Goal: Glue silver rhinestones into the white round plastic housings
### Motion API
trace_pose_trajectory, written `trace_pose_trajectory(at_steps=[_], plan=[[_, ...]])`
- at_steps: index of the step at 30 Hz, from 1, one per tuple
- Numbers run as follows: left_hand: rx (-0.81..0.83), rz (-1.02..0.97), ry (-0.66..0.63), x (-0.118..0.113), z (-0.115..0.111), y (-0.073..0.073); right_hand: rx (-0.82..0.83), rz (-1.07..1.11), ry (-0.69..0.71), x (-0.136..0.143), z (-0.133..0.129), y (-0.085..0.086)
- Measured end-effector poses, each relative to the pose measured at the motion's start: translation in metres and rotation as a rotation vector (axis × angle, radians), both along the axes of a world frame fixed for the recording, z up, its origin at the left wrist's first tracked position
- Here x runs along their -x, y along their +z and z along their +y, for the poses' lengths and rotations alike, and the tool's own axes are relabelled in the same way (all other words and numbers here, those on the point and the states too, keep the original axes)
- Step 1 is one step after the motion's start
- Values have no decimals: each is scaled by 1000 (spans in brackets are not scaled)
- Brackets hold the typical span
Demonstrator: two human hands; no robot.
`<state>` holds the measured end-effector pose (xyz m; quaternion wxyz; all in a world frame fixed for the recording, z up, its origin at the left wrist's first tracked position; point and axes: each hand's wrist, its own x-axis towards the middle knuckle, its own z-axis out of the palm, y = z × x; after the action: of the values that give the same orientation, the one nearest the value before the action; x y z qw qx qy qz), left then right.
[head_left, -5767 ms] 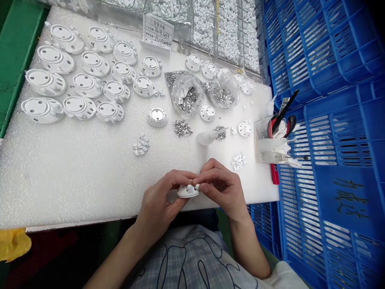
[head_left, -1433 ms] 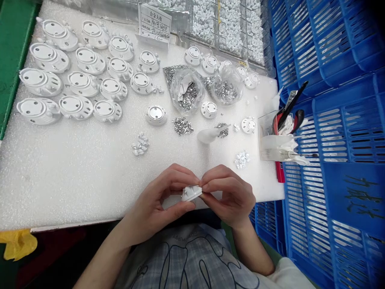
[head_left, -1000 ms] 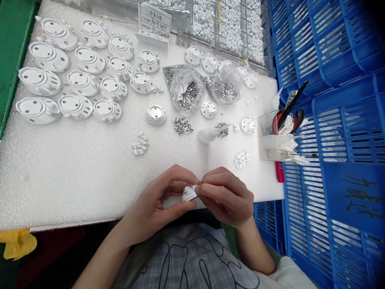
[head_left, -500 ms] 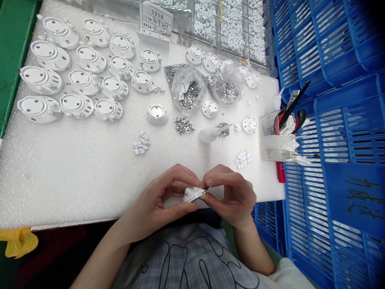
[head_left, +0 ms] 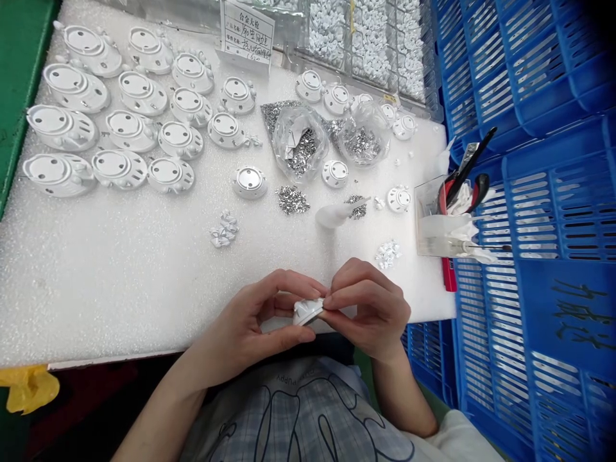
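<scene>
A small white oval plastic part (head_left: 307, 311) is held between both hands, tilted, at the front edge of the foam-topped table. My left hand (head_left: 269, 314) is closed around its left side, thumb below and fingers above. My right hand (head_left: 368, 308) pinches the part's right end with thumb and fingertips; whether a tiny piece is between them is hidden. Just beyond the hands stands a white squeeze bottle (head_left: 332, 215) with a thin nozzle. Piles of small white pieces (head_left: 224, 230) and of tiny silver pieces (head_left: 293, 200) lie on the foam.
Rows of white oval assemblies (head_left: 120, 168) fill the far left. Two clear bags of silver bits (head_left: 301, 147) lie mid-table. At the right edge, a clear holder (head_left: 426, 218) carries pliers (head_left: 464, 173) and bottles. Blue crates (head_left: 539, 224) border the right; a compartment tray (head_left: 375, 51) and paper label (head_left: 248, 32) stand behind.
The white part has tilted a little more in my hands. My right fingers have shifted their pinch slightly at its right end. The objects on the table keep their places.
</scene>
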<state>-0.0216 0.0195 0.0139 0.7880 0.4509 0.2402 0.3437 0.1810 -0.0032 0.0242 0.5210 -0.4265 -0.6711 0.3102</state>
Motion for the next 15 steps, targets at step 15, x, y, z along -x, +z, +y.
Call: trace_pose_trajectory(at_steps=[15], plan=[[67, 75, -15, 0, -3, 2, 6, 17, -60, 0, -2, -6]])
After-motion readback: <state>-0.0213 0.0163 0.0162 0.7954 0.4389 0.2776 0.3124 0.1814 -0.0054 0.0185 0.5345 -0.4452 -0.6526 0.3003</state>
